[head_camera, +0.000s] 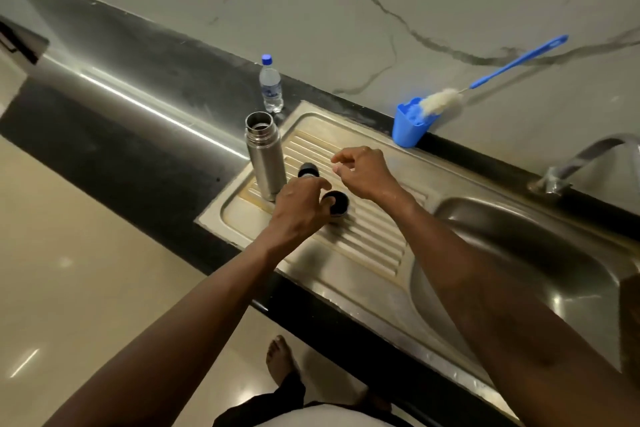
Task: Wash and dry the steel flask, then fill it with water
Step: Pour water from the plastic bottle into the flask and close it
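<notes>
The steel flask (265, 156) stands upright and uncapped at the left edge of the ribbed drainboard (363, 239). Just right of it lie two dark pieces: a stopper (308, 170) and the flask cap (337, 203). My left hand (301, 210) is curled over the gap between them, with thumb and fingertips at the cap's left rim; I cannot tell whether it grips the cap. My right hand (363, 170) hovers a little above the drainboard behind the cap, fingers loosely bent and apart, holding nothing.
A small water bottle (271, 85) with a blue lid stands behind the flask on the black counter (156, 87). A blue cup (412, 123) holds a long blue-handled bottle brush (446, 100) against the wall. The sink basin (519, 253) and tap (588, 156) are to the right.
</notes>
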The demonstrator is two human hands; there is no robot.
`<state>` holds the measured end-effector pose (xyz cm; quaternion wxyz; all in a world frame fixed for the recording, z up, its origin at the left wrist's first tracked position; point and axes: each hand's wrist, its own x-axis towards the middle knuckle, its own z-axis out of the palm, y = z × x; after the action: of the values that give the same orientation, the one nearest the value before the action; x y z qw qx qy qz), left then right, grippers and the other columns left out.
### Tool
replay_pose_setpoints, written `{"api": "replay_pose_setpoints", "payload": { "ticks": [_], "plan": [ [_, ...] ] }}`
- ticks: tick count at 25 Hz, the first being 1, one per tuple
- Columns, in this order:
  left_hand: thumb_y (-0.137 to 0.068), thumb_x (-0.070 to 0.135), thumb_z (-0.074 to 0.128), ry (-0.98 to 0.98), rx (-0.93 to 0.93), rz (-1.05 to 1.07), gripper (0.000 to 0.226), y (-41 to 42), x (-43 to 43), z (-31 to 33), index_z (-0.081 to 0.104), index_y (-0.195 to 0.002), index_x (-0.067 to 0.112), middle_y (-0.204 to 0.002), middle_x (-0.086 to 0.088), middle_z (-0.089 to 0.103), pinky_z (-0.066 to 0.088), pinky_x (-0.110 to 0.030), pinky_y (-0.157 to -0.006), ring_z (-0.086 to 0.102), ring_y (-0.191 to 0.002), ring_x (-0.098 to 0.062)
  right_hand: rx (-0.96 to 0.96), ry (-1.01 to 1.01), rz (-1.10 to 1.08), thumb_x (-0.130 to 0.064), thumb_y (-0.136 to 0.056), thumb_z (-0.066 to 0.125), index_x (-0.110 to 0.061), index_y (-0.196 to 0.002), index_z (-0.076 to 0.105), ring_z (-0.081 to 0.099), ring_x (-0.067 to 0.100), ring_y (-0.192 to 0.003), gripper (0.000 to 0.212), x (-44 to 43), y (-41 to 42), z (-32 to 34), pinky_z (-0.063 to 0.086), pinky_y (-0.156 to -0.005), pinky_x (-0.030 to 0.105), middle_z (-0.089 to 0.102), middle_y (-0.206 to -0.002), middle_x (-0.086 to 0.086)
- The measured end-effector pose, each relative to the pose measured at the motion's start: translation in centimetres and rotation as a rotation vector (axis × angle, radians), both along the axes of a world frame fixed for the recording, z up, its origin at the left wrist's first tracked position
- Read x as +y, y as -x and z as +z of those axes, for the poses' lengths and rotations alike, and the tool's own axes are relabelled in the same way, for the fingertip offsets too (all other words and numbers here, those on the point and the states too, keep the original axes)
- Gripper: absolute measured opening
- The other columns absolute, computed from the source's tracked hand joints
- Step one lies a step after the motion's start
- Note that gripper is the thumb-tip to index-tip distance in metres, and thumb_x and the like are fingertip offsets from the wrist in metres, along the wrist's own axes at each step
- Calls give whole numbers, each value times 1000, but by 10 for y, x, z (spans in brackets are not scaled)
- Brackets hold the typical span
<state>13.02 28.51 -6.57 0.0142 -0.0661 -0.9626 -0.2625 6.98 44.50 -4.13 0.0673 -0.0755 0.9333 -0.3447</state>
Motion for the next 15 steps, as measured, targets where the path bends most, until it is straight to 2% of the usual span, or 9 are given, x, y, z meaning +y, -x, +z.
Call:
{"api": "replay_pose_setpoints", "payload": {
  "ticks": [2,4,8,10,13,15],
  "plan": [
    [-87,33,71,-43,-41,84,32,-1,-14,-8,77,-117,22,-107,-6,78,57,-38,-87,72,-101,-27,-69,-33,34,-26,-90,74,-22,-124,73,67,18,-116,34,-23,18,-18,50,-105,31,72,-125,3],
    [-87,31,72,-74,-87,147,32,-1,-25,-16,76,-118,21,-102,-7,77,51,-31,-80,71,-97,-27,-117,-146,116,-30,-81,83,-25,-139,64,58,21,-130,61,-38,32,-38,43,-110,31,64,-139,3],
    [-89,29,73,-117,-148,212,36,0,-40,-29,72,-123,19,-115,-13,72,49,-32,-87,67,-108,-31,-142,-289,221,-42,-71,87,-35,-148,50,51,26,-129,86,-58,47,-68,45,-108,40,55,-136,5],
    [-87,30,73,-134,-171,238,38,2,-44,-34,72,-123,19,-117,-15,70,53,-35,-87,66,-108,-33,-155,-315,198,-40,-68,89,-40,-142,54,58,24,-118,83,-65,50,-76,52,-99,41,58,-127,2],
    [-84,28,73,-125,-192,265,41,7,-45,-37,71,-124,19,-115,-15,70,56,-37,-86,67,-105,-34,-107,-251,127,-33,-66,83,-35,-111,68,67,23,-89,48,-68,50,-73,61,-78,39,68,-103,-1],
    [-81,27,72,-122,-194,291,31,11,-45,-37,72,-111,19,-106,-13,71,56,-35,-77,68,-97,-33,-103,-285,166,-45,-64,78,-34,-102,71,66,19,-83,39,-64,50,-65,60,-74,36,70,-96,-7]
  ]
}}
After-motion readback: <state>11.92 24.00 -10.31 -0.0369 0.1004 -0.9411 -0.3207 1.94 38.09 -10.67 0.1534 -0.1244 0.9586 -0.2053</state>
